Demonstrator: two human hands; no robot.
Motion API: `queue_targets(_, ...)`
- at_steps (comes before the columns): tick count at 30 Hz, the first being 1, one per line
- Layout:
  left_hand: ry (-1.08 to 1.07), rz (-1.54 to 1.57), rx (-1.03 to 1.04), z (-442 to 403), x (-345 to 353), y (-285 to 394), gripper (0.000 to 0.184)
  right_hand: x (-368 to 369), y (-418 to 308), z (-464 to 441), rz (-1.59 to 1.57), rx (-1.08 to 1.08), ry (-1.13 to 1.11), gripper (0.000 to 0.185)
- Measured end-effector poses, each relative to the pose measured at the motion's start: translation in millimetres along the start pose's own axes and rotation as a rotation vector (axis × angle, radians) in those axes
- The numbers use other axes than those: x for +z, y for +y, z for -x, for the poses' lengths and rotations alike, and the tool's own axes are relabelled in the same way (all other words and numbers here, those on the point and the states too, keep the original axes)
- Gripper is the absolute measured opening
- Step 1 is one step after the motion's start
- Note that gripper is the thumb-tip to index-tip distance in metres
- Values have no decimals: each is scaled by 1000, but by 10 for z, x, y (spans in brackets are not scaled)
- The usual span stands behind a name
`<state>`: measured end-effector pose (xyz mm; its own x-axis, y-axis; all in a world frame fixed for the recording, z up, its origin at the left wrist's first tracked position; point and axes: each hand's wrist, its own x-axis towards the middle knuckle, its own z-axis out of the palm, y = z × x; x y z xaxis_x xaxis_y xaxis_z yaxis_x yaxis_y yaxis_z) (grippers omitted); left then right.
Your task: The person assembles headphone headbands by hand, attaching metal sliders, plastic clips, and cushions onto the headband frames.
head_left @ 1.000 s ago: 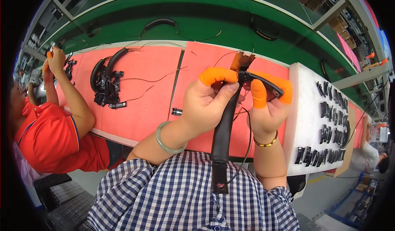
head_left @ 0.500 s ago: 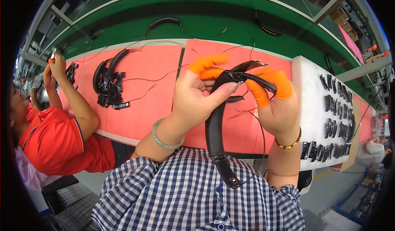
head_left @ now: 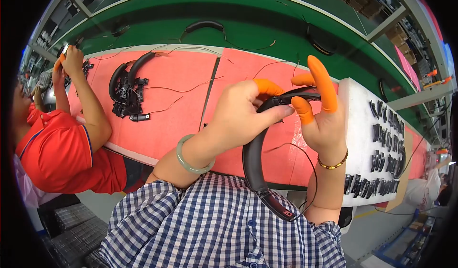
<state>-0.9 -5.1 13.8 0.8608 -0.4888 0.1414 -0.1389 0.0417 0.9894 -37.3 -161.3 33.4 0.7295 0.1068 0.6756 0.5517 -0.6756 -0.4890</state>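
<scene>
A curved black headband (head_left: 254, 160) hangs from my hands, its lower end against the checked shirt and a thin dark wire looping at its right. My left hand (head_left: 243, 113), with orange finger covers, is closed round the upper end, thumb pressed along it. My right hand (head_left: 324, 120), also in orange finger covers, pinches the black arm piece at the top between thumb and a finger, while another finger points up. The exact joint between the pieces is partly hidden by the fingers.
Black headbands and small parts (head_left: 126, 91) lie on the pink mat (head_left: 176, 72) at left. A white foam board (head_left: 355, 125) at right bears rows of black pieces. Behind, a green belt (head_left: 157, 29) carries another headband (head_left: 204, 25). A co-worker in red (head_left: 62, 148) sits at left.
The headband's lower end has swung to the right and the band shows more curve. The brown flap at its top is no longer visible. One right finger has lifted upward.
</scene>
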Motion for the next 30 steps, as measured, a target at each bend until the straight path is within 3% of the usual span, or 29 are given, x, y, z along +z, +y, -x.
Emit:
queue_targets(4, 0, -269, 117, 9, -24, -12, 23, 65, 0, 72, -117, 93, -15, 36)
queue_targets(6, 5, -332, 182, 2, -42, -23, 23, 33, -5, 114, -182, 272, -105, 28)
queue_targets(8, 46, -540, 381, 2, -39, -57, 21, -23, -36, 103, -148, 231, -143, 23)
queue_targets(12, -50, -405, 434, 15, -100, -136, 23, -74, -5, 137, -215, 217, -155, 17)
queue_targets(13, -107, -9, 242, 33, -93, -170, 25, -68, 31, 142, -206, 216, -149, 17)
queue_targets(14, -162, 383, 41, 37, -95, -184, 28, -50, 76, 140, -221, 61, -155, 19)
queue_targets(15, -244, 532, -52, 18, -119, -108, 31, -39, 92, 137, -237, -95, -161, 21)
queue_targets(16, -250, 530, -50, 15, -162, -63, 31, -3, 51, 133, -320, -87, -164, 24)
queue_targets(18, -398, 500, -304, 2, -244, -4, 28, -3, 62, 151, -314, -75, -174, 26)
queue_targets(19, -405, 495, -299, 7, -226, -4, 28, -11, 64, 157, -309, -61, -189, 27)
queue_targets(21, -235, 387, -7, 66, -163, -38, 26, -46, 11, 164, -346, 14, -150, 29)
queue_targets(24, -141, 274, 197, 91, -108, -85, 23, -3, -69, 193, -415, 156, -38, 34)
queue_targets(26, -146, 261, 202, 89, -113, -62, 23, 18, -103, 206, -633, 348, 83, 36)
queue_targets(27, -141, 252, 202, 88, -122, -54, 22, -19, -97, 223, -632, 344, 89, 36)
queue_targets(29, -166, 235, 208, 84, -142, -44, 24, -120, -60, 255, -320, 255, -73, 36)
queue_targets(30, -186, 222, 209, 87, -154, -43, 25, -128, -54, 256, -321, 255, -68, 36)
